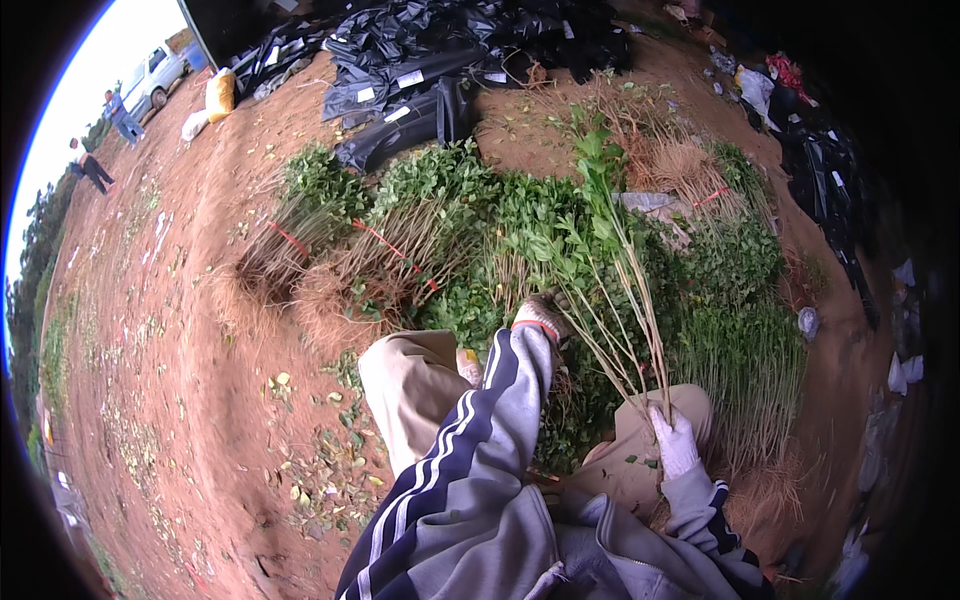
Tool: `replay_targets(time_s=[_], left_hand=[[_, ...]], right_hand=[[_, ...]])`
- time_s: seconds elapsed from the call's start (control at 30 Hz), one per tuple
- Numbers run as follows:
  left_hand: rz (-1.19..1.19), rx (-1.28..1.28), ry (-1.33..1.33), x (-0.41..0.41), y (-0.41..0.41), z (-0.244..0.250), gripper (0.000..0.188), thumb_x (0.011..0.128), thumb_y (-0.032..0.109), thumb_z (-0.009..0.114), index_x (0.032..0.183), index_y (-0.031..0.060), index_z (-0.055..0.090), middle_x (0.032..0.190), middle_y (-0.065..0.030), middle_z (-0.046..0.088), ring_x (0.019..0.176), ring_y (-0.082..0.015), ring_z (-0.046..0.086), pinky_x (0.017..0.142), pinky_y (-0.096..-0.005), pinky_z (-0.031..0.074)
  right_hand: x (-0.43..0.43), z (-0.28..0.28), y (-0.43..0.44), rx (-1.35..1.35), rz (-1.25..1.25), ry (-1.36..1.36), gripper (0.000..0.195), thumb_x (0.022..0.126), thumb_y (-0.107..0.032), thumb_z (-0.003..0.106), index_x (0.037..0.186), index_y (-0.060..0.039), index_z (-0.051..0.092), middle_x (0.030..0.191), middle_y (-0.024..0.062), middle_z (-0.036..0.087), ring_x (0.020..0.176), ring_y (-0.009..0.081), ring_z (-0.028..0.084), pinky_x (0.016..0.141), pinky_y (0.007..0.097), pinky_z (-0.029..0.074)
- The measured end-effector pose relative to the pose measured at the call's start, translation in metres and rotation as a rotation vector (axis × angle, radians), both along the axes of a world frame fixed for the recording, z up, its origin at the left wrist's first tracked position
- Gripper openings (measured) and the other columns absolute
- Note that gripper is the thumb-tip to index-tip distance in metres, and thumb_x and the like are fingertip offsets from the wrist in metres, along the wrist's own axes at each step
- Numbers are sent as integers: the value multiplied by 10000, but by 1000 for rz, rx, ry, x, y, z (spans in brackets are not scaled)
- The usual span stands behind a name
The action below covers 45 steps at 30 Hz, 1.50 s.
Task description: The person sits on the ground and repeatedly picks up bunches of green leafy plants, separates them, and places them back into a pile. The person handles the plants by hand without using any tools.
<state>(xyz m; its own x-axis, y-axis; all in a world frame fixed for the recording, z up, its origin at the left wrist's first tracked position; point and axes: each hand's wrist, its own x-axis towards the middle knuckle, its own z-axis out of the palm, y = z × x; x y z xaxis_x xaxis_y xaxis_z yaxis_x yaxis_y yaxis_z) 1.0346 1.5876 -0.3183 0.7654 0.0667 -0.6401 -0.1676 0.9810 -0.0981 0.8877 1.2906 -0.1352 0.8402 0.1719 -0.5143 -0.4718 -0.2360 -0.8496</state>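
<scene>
My right hand (pixel 675 444), in a white knit glove, grips the lower stems of several leafy saplings (pixel 626 300) above my right knee. Their leafy tops point away from me. My left hand (pixel 546 309), in a glove with a dark palm and an orange cuff edge, reaches into the greenery just left of these stems. Its fingers are partly hidden, so whether they hold anything is unclear. Leafy cuttings (pixel 570 427) lie between my legs, under and beyond the held saplings.
Bundles of bare-root seedlings (pixel 405 240), tied with red strips, lie ahead and left. More seedlings (pixel 742 360) lie at my right. Black plastic sheets (pixel 420 75) are heaped beyond. Fallen leaves (pixel 322 480) dot the reddish soil. Two people (pixel 124 120) stand far off near a white vehicle (pixel 154 79).
</scene>
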Motion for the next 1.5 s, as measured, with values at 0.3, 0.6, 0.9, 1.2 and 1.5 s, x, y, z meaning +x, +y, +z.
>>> replay_targets(time_s=[0.3, 0.6, 0.9, 1.2, 1.5], left_hand=[[158, 655, -169, -43, 116, 48, 394, 917, 526, 549, 833, 142, 573, 667, 31, 503, 555, -126, 457, 514, -266, 367], [-701, 1509, 55, -68, -26, 121, 690, 875, 551, 591, 1171, -70, 547, 965, -193, 633, 944, -283, 571, 893, -378, 427], [-336, 1357, 313, -20, 18, 23, 520, 877, 420, 622, 1155, -14, 560, 928, -111, 623, 880, -220, 570, 806, -341, 445], [-13, 787, -79, -42, 137, 16, 368, 878, 289, 653, 1138, 42, 573, 891, -29, 612, 815, -157, 570, 719, -304, 463], [-392, 1430, -481, -78, -18, 57, 378, 954, 331, 578, 1267, 127, 527, 1057, -9, 618, 918, -159, 590, 769, -311, 474]], right_hand=[[-4, 15, -91, -156, -41, -162, 177, 952, -184, 592, 1010, -22, 632, 716, 2, 575, 586, 81, 492, 514, 246, 385], [5, 10, -21, -325, 249, -438, 195, 898, -115, 638, 1025, 32, 653, 792, 33, 661, 689, 87, 542, 643, 270, 461], [-6, -20, -21, -48, 44, 1, 229, 942, -198, 603, 1043, -3, 667, 681, -27, 567, 570, 50, 481, 501, 222, 386], [-5, 10, -104, -124, -52, -113, 212, 950, -170, 593, 1058, 5, 644, 904, 43, 658, 790, 108, 570, 735, 259, 471], [3, 12, -82, 622, 11, 429, 256, 1015, -242, 449, 1187, -82, 550, 708, 7, 499, 481, 81, 335, 477, 235, 310]])
